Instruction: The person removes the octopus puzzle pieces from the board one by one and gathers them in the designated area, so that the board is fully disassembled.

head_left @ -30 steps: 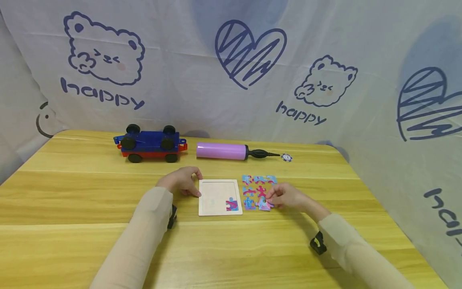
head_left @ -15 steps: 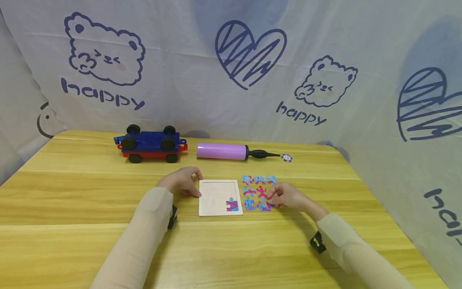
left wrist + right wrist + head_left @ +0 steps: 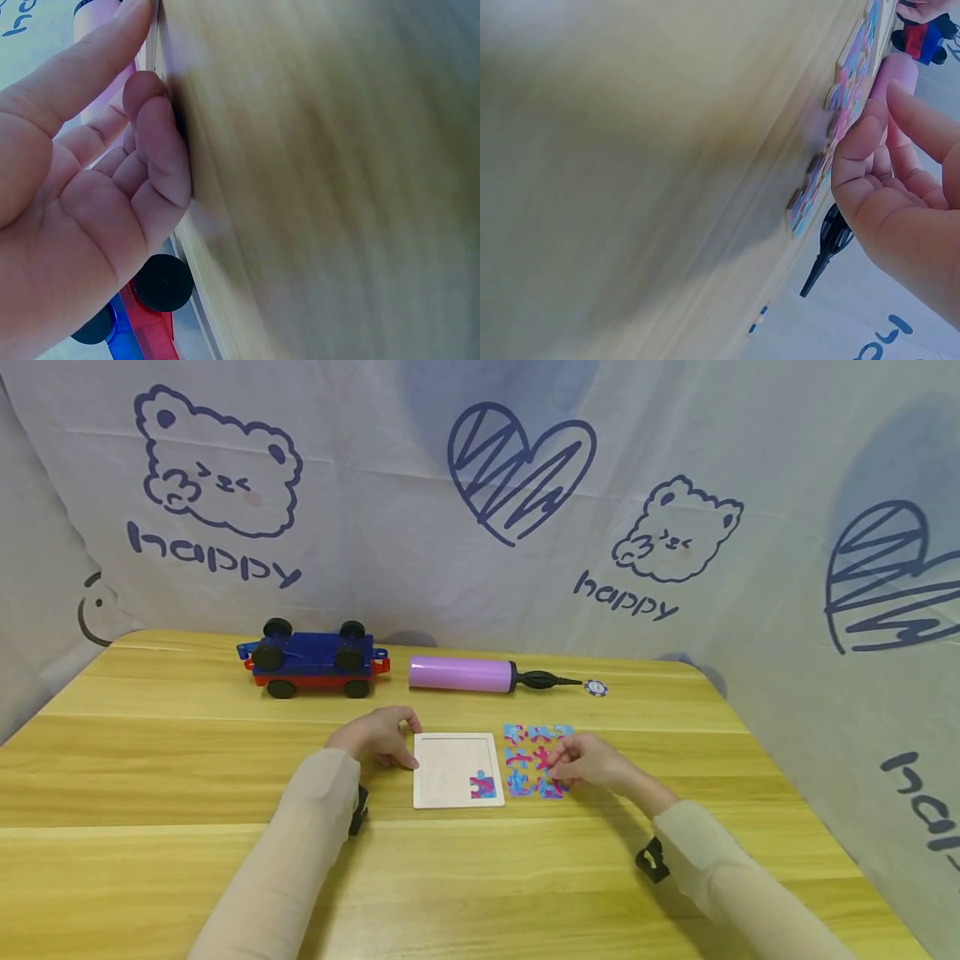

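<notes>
In the head view my left hand (image 3: 377, 737) is at the left side of a white square puzzle tray (image 3: 450, 761), with thumb and fingertips touching its edge. One pink and blue jigsaw piece (image 3: 483, 786) lies in the tray's lower right corner. To the right, several loose jigsaw pieces (image 3: 518, 783) form a grid on the table. My right hand (image 3: 597, 762) hovers over the right side of this grid, its thumb and forefinger tips near each other. The right wrist view shows its fingers (image 3: 853, 154) loosely bent with nothing between them, beside the pieces (image 3: 840, 120).
Behind the tray lie a purple balloon pump (image 3: 462, 674) with a black nozzle and a blue and white chip (image 3: 596, 687). Stacked toy wagons (image 3: 313, 653), blue over red, stand at the back left. A printed white cloth (image 3: 390, 510) hangs behind the wooden table (image 3: 480, 885).
A piece pinched and tilted by my right hand a second ago now lies flat in the grid. That hand has shifted slightly up and left. My left hand stays put.
</notes>
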A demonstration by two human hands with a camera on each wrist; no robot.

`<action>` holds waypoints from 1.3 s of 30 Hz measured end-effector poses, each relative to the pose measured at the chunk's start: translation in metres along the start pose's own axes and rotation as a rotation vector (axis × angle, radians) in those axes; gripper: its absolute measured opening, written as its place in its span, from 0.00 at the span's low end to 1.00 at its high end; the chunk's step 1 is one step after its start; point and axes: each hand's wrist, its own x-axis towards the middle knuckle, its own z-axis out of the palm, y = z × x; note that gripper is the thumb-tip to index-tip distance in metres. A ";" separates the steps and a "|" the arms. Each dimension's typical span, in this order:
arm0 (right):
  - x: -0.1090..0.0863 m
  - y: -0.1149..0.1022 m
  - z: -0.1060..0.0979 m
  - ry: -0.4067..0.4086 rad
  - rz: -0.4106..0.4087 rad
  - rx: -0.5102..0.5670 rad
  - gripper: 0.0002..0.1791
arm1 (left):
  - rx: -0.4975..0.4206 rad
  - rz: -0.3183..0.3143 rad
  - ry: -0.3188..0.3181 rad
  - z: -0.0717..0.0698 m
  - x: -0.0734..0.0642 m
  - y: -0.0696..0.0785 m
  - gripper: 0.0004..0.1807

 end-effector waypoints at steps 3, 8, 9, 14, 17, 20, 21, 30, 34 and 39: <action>0.002 -0.004 0.003 -0.002 0.000 0.018 0.06 | 0.002 0.006 -0.001 0.000 0.000 0.000 0.24; 0.007 -0.008 0.007 0.004 0.002 -0.001 0.07 | 0.003 0.015 -0.002 0.000 0.000 0.000 0.25; 0.007 -0.010 0.008 0.004 0.003 -0.010 0.07 | 0.003 0.015 -0.002 0.000 0.000 0.000 0.24; 0.011 -0.016 0.013 -0.006 -0.011 -0.007 0.07 | 0.008 0.017 -0.003 0.000 0.001 -0.001 0.24; 0.014 -0.019 0.016 -0.021 -0.025 0.010 0.08 | 0.007 0.017 -0.004 0.000 0.001 -0.001 0.25; 0.016 -0.022 0.019 -0.030 -0.026 0.017 0.09 | 0.005 0.013 -0.005 -0.001 0.001 -0.001 0.25; 0.016 -0.023 0.020 -0.033 -0.030 0.017 0.10 | 0.005 0.012 -0.004 -0.001 0.001 -0.001 0.25; 0.023 -0.034 0.031 -0.050 -0.067 0.008 0.12 | 0.005 0.008 -0.007 0.000 0.002 -0.001 0.24; 0.027 -0.038 0.036 -0.053 -0.076 -0.008 0.13 | 0.008 0.006 -0.006 -0.001 0.002 -0.001 0.24; 0.030 -0.041 0.041 -0.074 -0.086 -0.026 0.13 | 0.009 0.006 -0.004 -0.001 0.001 0.000 0.24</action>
